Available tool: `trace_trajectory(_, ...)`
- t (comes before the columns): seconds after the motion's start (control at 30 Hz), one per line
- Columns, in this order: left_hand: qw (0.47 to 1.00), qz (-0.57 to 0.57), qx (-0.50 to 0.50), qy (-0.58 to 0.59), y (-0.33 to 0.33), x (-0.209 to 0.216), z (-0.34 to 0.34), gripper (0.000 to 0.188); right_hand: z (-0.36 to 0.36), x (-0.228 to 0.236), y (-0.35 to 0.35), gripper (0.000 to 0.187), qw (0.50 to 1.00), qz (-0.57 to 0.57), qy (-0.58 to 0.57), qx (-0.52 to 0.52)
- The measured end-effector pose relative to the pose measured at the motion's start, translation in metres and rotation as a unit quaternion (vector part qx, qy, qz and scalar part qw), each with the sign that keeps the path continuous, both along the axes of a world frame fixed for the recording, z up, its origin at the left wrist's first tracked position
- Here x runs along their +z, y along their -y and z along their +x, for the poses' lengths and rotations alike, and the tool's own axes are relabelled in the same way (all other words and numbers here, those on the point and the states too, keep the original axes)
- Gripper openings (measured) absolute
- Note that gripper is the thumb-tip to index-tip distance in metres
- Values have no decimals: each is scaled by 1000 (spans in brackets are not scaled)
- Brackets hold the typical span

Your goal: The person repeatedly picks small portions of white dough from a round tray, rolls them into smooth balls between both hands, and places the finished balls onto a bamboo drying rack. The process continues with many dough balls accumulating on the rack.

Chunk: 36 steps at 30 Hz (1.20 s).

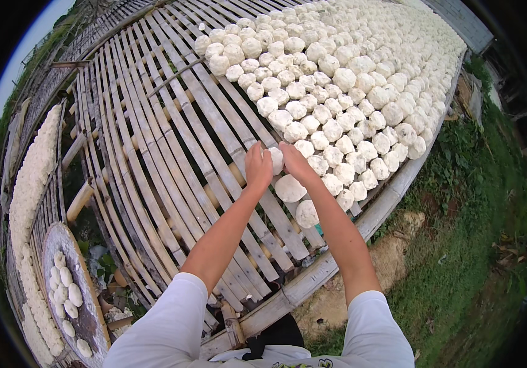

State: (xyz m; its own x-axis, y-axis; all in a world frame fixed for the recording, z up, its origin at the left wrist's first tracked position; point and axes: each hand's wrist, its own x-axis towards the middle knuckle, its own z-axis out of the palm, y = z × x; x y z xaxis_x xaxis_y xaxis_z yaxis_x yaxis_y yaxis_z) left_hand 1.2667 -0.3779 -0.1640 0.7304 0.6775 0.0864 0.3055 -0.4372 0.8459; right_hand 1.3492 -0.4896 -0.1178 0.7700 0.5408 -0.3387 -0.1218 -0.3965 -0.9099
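1. Head view, hands. Our left hand (258, 165) and right hand (296, 162) reach out together over the bamboo slat rack (171, 147). Between them sits one white dough lump (276, 160); the fingers of both hands curl in on it from either side, clamped lightly on it, at the rack's surface.

2. Head view, laid stock. Beyond and to the right of our fingertips lies the mass of white lumps (343, 80), packed lump against lump up to the far end of the rack. Just nearer than our fingers lie two flatter white lumps (290, 187), close to the right forearm.

3. Head view, progress. We judge the right portion of the rack filled; the slats left of our fingers are bare.

4. Head view, surroundings. Far left of our hands stands a round tray with white pieces (67, 288), beside a further filled rack (30, 178). Grass (478, 245) lies to the right.

5. Hard to make out. Our palms hide most of the held lump; whether it rests on the slats or is lifted we cannot tell. The rim bends and darkens the edges.
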Motion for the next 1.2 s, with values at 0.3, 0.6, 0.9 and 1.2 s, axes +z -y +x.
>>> trace_trajectory(0.3,942,269,-194,-48,1,9,-9,57,-99,63,165,50,941,236,-86,-227)
trace_trajectory(0.6,987,-154,-44,8,11,59,-322,39,-328,41,168,41,935,83,-234,-254)
trace_trajectory(0.9,891,-295,316,138,-12,124,-697,17,-517,99,-84,28,951,171,-85,243)
trace_trajectory(1.2,753,171,630,82,-167,206,-992,23,-816,143,-280,34,783,206,-19,586)
